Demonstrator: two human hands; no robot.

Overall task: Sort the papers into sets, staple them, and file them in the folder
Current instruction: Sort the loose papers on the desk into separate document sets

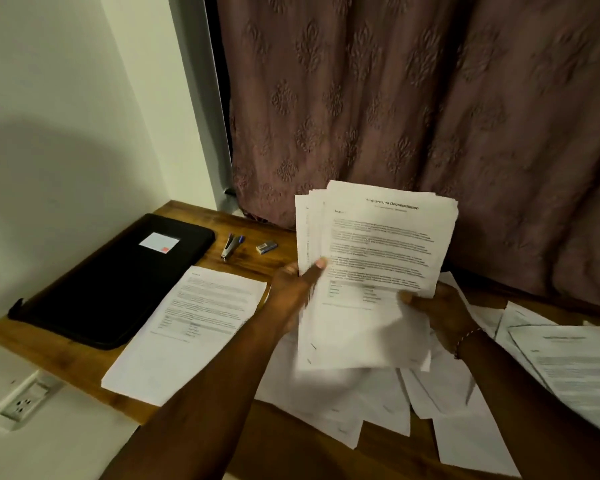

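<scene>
Both my hands hold up a fanned stack of printed papers (378, 244) above the wooden desk (66, 355). My left hand (297, 284) pinches the stack's left edge, thumb on the front sheet. My right hand (440, 313) grips its lower right edge from behind. One printed sheet (194, 327) lies flat on the desk left of my arms. A closed black zip folder (118, 278) with a white label lies at the far left. A small stapler (230, 247) and a staple box (266, 247) lie behind the sheet.
Several loose sheets (378, 403) lie scattered on the desk under my arms, and another printed pile (575, 368) sits at the right. A brown patterned curtain (413, 98) hangs behind the desk. A wall socket (23, 403) sits below the desk's left edge.
</scene>
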